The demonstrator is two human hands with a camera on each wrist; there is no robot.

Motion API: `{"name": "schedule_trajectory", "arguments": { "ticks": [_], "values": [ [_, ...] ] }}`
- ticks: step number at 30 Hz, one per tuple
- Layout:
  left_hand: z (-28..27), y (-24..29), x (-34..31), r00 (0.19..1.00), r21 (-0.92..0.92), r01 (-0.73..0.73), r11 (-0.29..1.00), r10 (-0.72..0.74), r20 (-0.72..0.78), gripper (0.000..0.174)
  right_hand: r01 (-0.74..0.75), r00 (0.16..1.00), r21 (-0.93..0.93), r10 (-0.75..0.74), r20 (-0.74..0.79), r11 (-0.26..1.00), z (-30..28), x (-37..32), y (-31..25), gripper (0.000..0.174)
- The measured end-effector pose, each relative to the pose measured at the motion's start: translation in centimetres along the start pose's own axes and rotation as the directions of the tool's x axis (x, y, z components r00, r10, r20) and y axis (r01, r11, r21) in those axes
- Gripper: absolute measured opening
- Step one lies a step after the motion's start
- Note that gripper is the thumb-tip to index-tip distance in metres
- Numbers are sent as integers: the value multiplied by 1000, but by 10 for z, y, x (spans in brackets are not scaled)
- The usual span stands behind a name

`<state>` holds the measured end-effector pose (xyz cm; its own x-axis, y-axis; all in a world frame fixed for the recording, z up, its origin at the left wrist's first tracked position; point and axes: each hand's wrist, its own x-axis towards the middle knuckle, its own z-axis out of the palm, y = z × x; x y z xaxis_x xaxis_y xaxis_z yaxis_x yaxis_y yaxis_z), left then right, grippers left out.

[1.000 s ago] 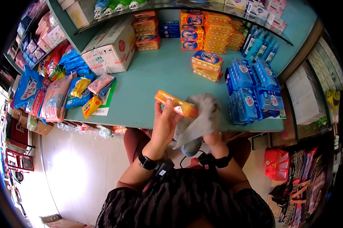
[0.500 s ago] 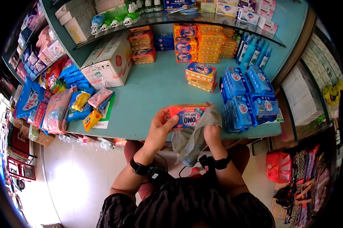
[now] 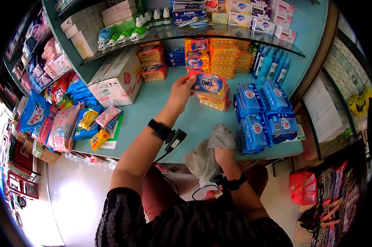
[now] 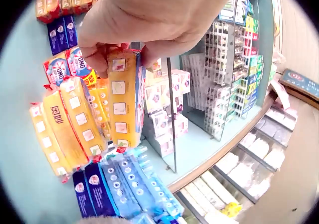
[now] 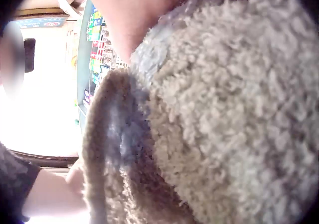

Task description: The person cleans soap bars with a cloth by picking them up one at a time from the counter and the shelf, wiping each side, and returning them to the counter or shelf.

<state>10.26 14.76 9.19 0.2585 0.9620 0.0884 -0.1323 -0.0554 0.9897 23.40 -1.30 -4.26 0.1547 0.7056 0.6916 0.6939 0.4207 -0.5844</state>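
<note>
With a small stack [image 3: 212,103] already standing on the bench [image 3: 194,127], one soap pack [image 3: 210,83] is seemingly awaiting placement—the left hand [image 3: 181,92] is pinching its end near that stack—while the right hand [image 3: 224,157] is gripping a grey cloth [image 3: 200,158].

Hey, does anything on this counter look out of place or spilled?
No spill that I can see. The left end looks untidy, though: near the front edge of the counter, a yellow packet lies askew, partly over a paper sheet, beside bags bunched together.
</note>
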Motion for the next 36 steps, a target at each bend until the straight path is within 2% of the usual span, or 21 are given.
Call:
{"name": "schedule_trajectory", "arguments": {
  "ticks": [2,5,7,9,11,14,17,20,23,26,27,30,31,34,36],
  "values": [
    [16,4,18,999,78,13,997,-10,-36,32,-18,999,28,17,43,999,-5,3,-5,23],
    [22,-21,58,999,136,38,990,-35,-30,37,68,997,2,-68,32,998,-4,2,-1,24],
    [24,-25,64,996,311,-12,950,38,-76,40,64,997,-61,-61,49,996,-5,1,-1,23],
    [22,-30,70,991,506,-57,860,111,-77,42,50,997,-79,-45,54,996,-4,-1,0,23],
    [14,-38,78,985,703,-100,704,171,-32,43,25,998,-49,-23,53,998,0,-2,2,22],
    [11,-35,75,990,680,-88,728,142,-24,42,-34,998,112,28,50,993,-1,-2,3,22],
    [-1,-46,79,984,585,-114,803,174,-47,42,-31,996,115,20,91,993,-7,3,3,23],
    [-33,-54,83,960,603,-99,792,236,-153,36,-39,996,40,35,76,998,-8,1,-1,24],
    [-87,-72,100,984,676,-14,737,130,-121,23,17,991,-95,-5,133,995,-7,-8,12,25],
    [-129,-85,116,929,772,-9,636,291,-229,20,-15,986,-115,34,161,993,-10,-7,7,25],
    [-136,-79,119,909,770,63,635,281,-306,20,-40,984,-101,57,169,994,-11,-6,4,24],
    [-163,-80,134,821,715,101,692,348,-453,29,54,977,-191,-13,212,980,-12,-13,13,24],
    [-169,-77,136,846,728,138,671,303,-440,51,204,968,-279,-152,199,938,-12,-14,15,23],
    [-184,-92,160,730,706,257,659,346,-589,70,76,979,-218,-32,201,973,-12,-9,9,21],
    [-195,-97,175,741,633,274,724,260,-619,74,-172,959,2,167,227,985,-12,-9,10,20]
  ]
}}
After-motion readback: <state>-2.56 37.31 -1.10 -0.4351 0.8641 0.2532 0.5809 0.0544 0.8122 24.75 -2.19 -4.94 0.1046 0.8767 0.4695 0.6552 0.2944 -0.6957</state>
